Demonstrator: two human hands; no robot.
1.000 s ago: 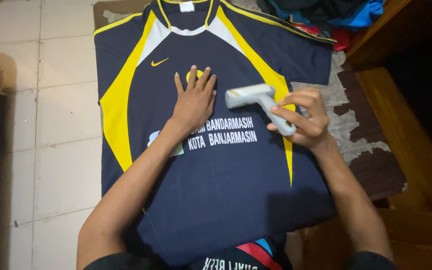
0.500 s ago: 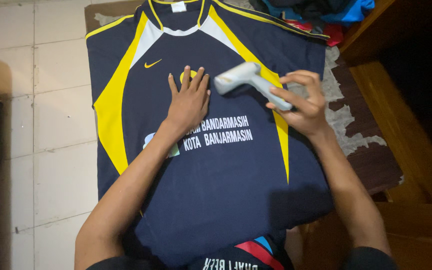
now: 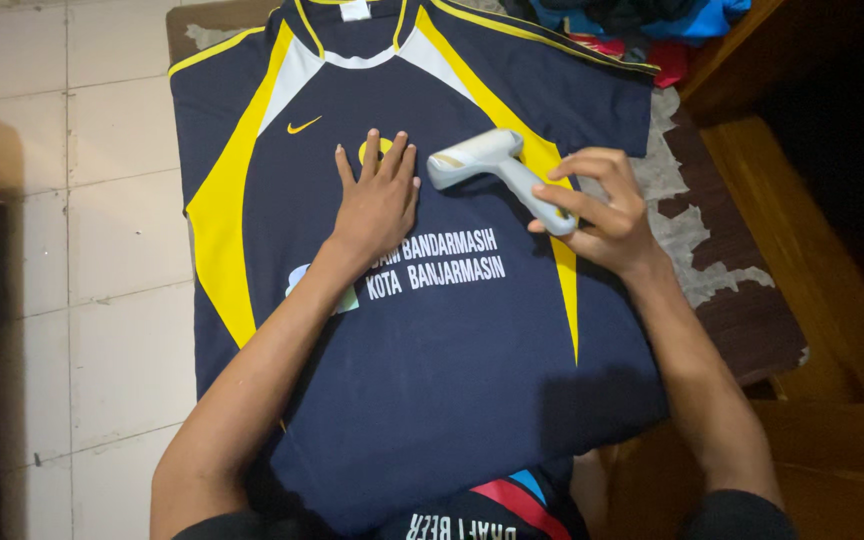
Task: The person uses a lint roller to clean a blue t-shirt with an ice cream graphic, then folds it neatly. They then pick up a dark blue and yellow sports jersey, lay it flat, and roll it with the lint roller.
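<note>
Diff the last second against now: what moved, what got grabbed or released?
The right hand swung the grey roller up the jersey chest, then slightly back down. Nothing grabbed or released. The left hand stayed flat on the jersey.

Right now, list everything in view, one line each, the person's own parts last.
jersey: one, navy with yellow and white panels, spread flat on the board.
roller tool: one, pale grey, on the jersey's chest, handle in the right hand.
padded board: one, brown with worn grey patches, under the jersey.
clothes pile: one, blue, red and dark, top right.
tiled floor: white, left.
wooden furniture: brown, right.
left hand: flat on the jersey.
right hand: holding the roller tool.
</note>
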